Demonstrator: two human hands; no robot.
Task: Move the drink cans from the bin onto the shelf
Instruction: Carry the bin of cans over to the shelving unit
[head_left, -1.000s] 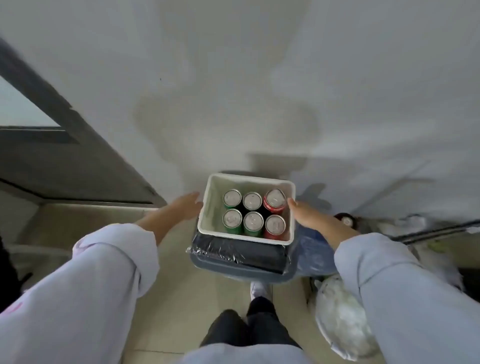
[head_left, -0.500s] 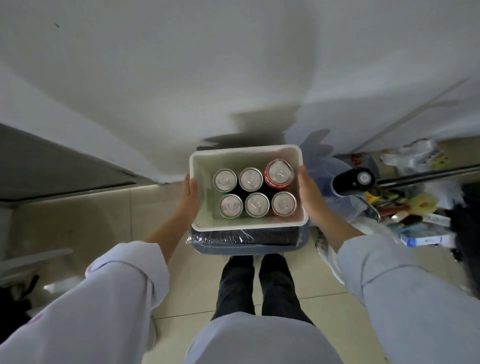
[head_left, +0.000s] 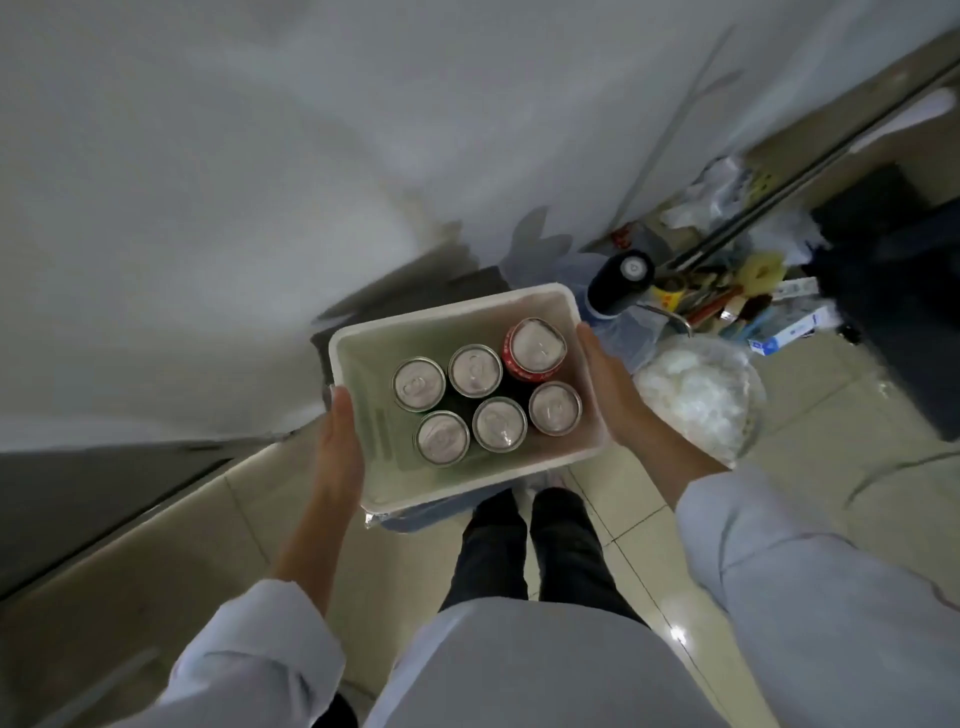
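A white rectangular bin (head_left: 395, 483) is held up in front of me, tilted a little. Inside stand several upright drink cans with silver tops; one at the far right corner is a red can (head_left: 533, 349), the others look green, such as a green can (head_left: 418, 384). My left hand (head_left: 337, 457) grips the bin's left wall. My right hand (head_left: 610, 384) grips its right wall. No shelf is in view.
A white wall (head_left: 260, 182) rises just ahead. Under the bin shows a dark waste bin with a plastic liner (head_left: 405, 517). To the right lie a white bag (head_left: 696, 395), a black bottle (head_left: 621, 283), boxes and clutter, and a long pole (head_left: 779, 197). Tiled floor lies below.
Both hands went from reaching for the bin to gripping its sides. The bin has lifted off the dark waste bin and come nearer, now tilted; my view has swung right.
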